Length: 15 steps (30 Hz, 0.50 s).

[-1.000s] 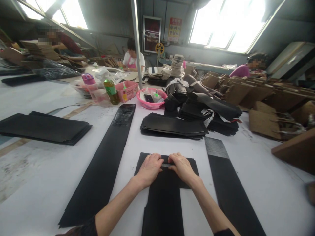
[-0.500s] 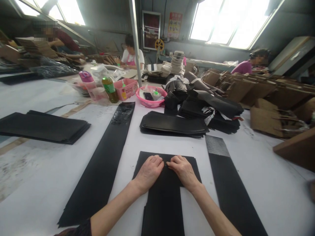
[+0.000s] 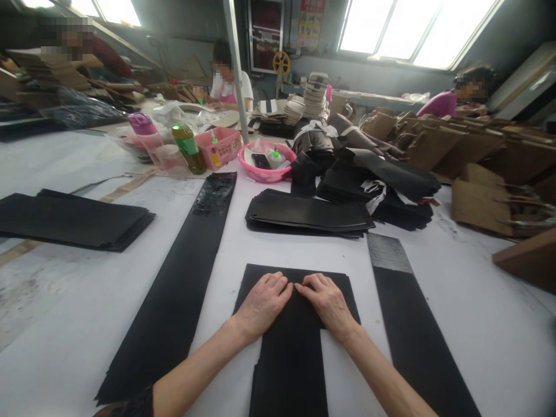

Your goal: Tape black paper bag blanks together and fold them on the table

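In the middle of the table, a long black strip (image 3: 291,365) lies over a wider black sheet (image 3: 348,295), its far end reaching under my hands. My left hand (image 3: 264,298) has its fingers bent and closed at the strip's left side. Opposite it, my right hand (image 3: 329,304) is closed at the right side, thumb and fingers pressed down. The two thumbs almost meet on the strip near the sheet's far edge. The fingertips partly hide the spot they press.
Long black strip stacks lie left (image 3: 182,272) and right (image 3: 421,324). Piles of black sheets sit ahead (image 3: 308,213) and far left (image 3: 82,221). Behind are a pink basin (image 3: 264,174), a pink basket (image 3: 219,149), a bottle (image 3: 187,149) and brown paper bags (image 3: 478,200). Co-workers sit farther back.
Both hands stay at nearly the same place on the strip, with the thumbs slightly shifted. The view has tilted down slightly, so the background sits higher.
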Available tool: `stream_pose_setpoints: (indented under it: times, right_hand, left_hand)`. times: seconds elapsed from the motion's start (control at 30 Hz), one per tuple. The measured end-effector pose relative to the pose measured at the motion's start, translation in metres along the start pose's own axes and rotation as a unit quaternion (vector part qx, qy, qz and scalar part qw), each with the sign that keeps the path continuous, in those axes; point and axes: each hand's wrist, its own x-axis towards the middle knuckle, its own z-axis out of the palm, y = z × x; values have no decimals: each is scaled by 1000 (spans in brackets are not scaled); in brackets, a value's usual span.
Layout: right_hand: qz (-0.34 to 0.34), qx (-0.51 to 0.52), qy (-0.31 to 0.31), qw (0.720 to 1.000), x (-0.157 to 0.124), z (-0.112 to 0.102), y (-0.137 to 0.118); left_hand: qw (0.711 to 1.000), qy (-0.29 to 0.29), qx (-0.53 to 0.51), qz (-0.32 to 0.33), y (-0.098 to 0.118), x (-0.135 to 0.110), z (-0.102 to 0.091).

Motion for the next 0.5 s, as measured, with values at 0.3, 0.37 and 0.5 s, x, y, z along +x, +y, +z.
stream_pose_setpoints:
  times: [0.3, 0.37, 0.5]
  right_hand:
    - [21, 15, 13, 1000, -1, 1, 4]
    - [23, 16, 13, 1000, -1, 1, 4]
    - [14, 7, 6, 1000, -2, 0, 3]
  left_hand:
    - [1000, -13, -8, 0, 0, 1, 7]
    - [1000, -18, -10, 3, -1, 2, 7]
    - [999, -27, 10, 18, 0, 3, 4]
